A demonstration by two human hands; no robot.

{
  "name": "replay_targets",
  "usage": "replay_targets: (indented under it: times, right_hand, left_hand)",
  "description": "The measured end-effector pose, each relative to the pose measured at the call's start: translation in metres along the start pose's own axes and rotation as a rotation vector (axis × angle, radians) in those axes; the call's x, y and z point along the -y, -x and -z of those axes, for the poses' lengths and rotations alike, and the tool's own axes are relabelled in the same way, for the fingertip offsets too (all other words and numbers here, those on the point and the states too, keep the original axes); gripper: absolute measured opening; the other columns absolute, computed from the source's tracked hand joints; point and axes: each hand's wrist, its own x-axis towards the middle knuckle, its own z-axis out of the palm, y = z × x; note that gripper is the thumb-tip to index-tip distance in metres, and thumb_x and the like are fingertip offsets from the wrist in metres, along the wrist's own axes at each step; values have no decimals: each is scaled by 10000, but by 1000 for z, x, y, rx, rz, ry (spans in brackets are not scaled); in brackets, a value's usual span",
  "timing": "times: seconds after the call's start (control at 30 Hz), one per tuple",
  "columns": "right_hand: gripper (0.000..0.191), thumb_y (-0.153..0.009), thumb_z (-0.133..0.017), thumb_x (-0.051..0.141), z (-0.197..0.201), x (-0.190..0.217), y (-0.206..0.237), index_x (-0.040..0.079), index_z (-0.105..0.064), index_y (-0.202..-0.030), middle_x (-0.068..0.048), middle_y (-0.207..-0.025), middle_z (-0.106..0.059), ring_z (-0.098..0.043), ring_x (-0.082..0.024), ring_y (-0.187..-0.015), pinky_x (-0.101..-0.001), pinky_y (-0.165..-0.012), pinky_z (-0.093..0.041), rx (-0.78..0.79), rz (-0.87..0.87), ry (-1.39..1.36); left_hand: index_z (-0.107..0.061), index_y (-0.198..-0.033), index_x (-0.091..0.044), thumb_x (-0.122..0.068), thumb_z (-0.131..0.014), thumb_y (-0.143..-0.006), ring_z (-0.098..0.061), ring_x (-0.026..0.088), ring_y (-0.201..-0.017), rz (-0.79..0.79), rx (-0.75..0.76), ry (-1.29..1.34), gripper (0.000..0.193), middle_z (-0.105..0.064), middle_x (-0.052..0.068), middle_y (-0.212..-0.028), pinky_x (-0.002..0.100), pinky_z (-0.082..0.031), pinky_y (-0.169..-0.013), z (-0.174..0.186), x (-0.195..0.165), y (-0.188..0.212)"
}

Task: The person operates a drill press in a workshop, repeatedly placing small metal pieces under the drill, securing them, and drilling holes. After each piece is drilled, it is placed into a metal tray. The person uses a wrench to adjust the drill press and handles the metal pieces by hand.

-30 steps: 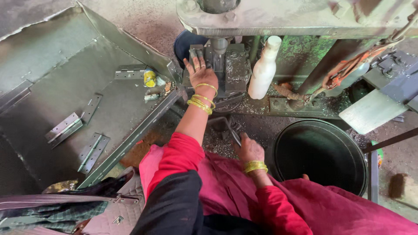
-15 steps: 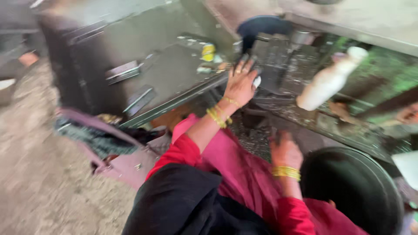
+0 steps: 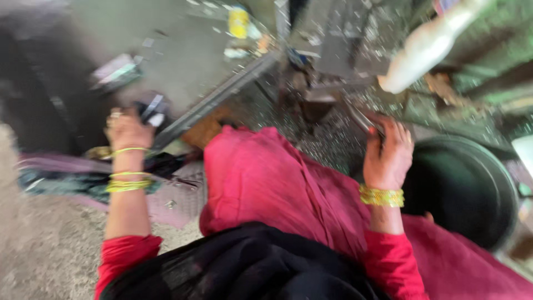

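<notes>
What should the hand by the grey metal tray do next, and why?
Probably close the left hand on the small grey metal piece at its fingertips in the grey metal tray. The picture is blurred, but that hand reaches there, while the right hand rests by the round black tub.

A white plastic bottle [image 3: 427, 47] lies tilted at the upper right beside the green machine frame [image 3: 488, 33], while a small yellow container [image 3: 239, 22], too blurred to show its form, stands at the far edge of the grey metal tray [image 3: 183, 66]; no signs or screens appear.
</notes>
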Motion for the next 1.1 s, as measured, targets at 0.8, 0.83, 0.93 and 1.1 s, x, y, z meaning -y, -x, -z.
replay_targets:
  times: [0.8,0.83,0.93,1.1]
  right_hand:
    - [235,-1134,-540,196,-43,-26,-77,84,-697,-1268,-129,-1432,-667,-521,-344,-1493,-489,-1303,-299,106,-57,-143]
    - [234,-1134,-538,196,-43,-27,-77,84,-699,-1263,-129,-1432,-668,-521,-341,-1494,-488,-1309,-293,105,-66,-151]
    - [230,-1139,-529,183,-41,-28,-74,80,-698,-1256,-135,-1433,-668,-523,-347,-1500,-487,-1311,-289,104,-67,-163]
    - [212,-1127,-537,130,-30,-27,-57,75,-697,-1253,-142,-1405,-678,-555,-358,-1463,-474,-1262,-357,70,-48,-192]
  left_hand:
    - [-595,-1289,117,-338,-712,-950,-519,461,-1301,-196,-123,-48,579,-634,320,-1328,510,-346,-1268,-64,-11,-63]
    - [-580,-1289,124,-334,-717,-946,-519,460,-1304,-215,-110,-24,588,-638,313,-1332,512,-338,-1270,-63,-9,-65]
    - [-546,-1301,164,-333,-796,-905,-527,487,-1304,-238,-52,63,683,-637,342,-1301,540,-332,-1237,-55,-4,-72]
    - [-545,-1379,136,-256,-911,-727,-593,511,-1203,-95,82,233,845,-642,357,-1284,545,-435,-1052,-37,7,-97]
